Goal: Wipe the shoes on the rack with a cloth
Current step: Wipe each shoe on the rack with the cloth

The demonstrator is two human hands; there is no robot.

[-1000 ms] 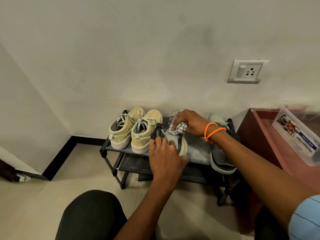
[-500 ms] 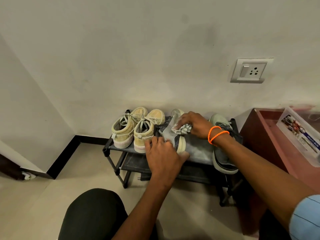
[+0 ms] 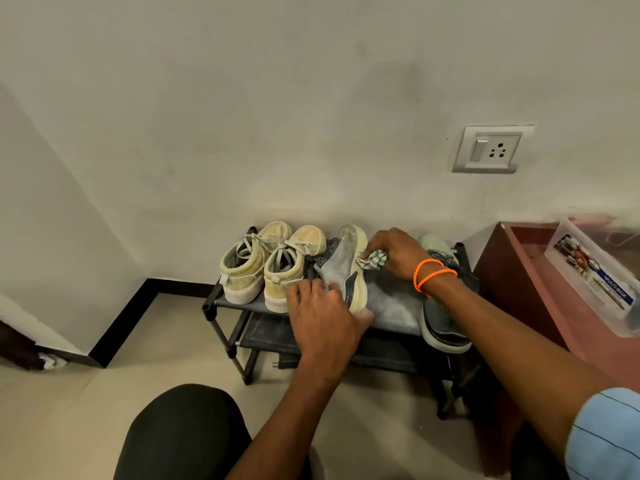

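A low black shoe rack point(image 3: 221, 301) stands against the wall. On its top shelf sit two beige lace-up shoes point(image 3: 263, 265) at the left. A grey shoe with a cream sole point(image 3: 341, 263) lies tipped on its side in the middle. My left hand point(image 3: 325, 318) grips its heel end. My right hand point(image 3: 398, 254), with orange bands at the wrist, holds a bunched striped cloth point(image 3: 372, 259) against the shoe's sole side. A second grey shoe point(image 3: 440, 317) lies at the right end of the shelf.
A reddish-brown cabinet point(image 3: 519, 271) stands right of the rack with a clear plastic box point(image 3: 595, 278) on top. A wall socket point(image 3: 491, 148) is above. My dark-trousered knee point(image 3: 183, 431) is in front. The rack's lower shelf point(image 3: 266, 336) is dark.
My right hand has carried the cloth along the tipped shoe toward its toe end. My left hand keeps its hold on the heel.
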